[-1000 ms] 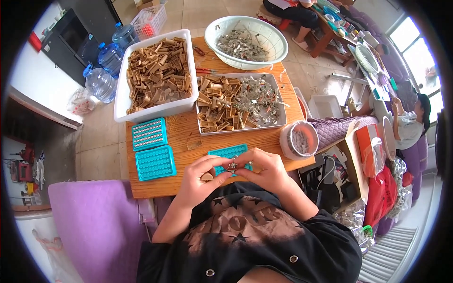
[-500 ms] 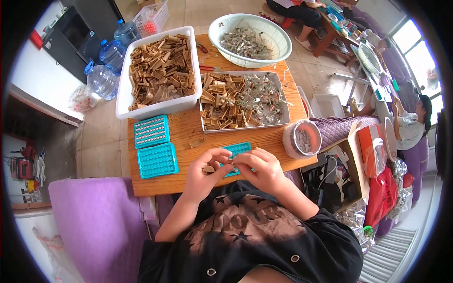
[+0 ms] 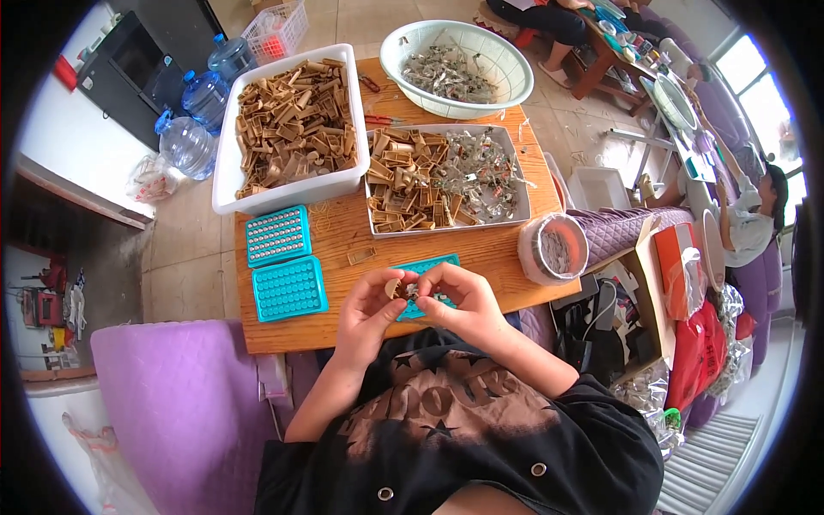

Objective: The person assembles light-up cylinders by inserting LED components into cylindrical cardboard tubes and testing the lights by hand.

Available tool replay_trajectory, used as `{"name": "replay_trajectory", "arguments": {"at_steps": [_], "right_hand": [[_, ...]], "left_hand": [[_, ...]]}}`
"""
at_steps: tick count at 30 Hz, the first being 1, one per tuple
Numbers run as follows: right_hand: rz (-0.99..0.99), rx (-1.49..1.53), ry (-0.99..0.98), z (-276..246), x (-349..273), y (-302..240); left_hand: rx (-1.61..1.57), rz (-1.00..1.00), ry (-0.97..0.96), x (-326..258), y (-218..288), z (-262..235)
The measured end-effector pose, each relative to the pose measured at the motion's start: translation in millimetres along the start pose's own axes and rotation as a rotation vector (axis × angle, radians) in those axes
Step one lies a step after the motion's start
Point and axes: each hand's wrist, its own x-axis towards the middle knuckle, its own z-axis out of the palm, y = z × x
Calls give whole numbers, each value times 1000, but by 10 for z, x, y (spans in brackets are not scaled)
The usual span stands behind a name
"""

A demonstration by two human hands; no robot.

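Observation:
My left hand (image 3: 367, 311) is closed around a tan plastic housing (image 3: 394, 289), close in front of my chest. My right hand (image 3: 463, 302) meets it, thumb and fingers pinched on a small part (image 3: 412, 293) with reddish and pale bits, too small to name. Both hands are over a teal tray (image 3: 442, 261), mostly hidden beneath them. On the wooden table (image 3: 339, 245) beyond lies one loose tan housing (image 3: 362, 256). To the left are a teal tray of small silvery round pieces (image 3: 278, 233) and a teal tray with round hollows (image 3: 290, 289).
A white bin (image 3: 287, 196) of tan housings stands at the far left. Beside it, a shallow box (image 3: 455, 227) holds housings and small clear-wrapped parts. Behind are a pale green basket (image 3: 515, 64) and red-handled pliers (image 3: 382, 119). A clear tub (image 3: 554, 249) stands right. Another person (image 3: 755, 215) sits farther right.
The tan housing has come up from inside my left palm to the fingertips, turned toward my right hand. My right hand has shifted slightly left and lower, its fingers turned inward.

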Motion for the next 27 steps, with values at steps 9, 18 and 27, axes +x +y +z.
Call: {"name": "replay_trajectory", "arguments": {"at_steps": [9, 18, 27], "right_hand": [[6, -2, -89, 10, 11, 48], [225, 143, -177, -69, 28, 20], [202, 480, -220, 36, 52, 281]], "left_hand": [[-91, -2, -25, -16, -60, -71], [-38, 8, -72, 2, -88, -123], [-224, -217, 12, -79, 8, -3]]}}
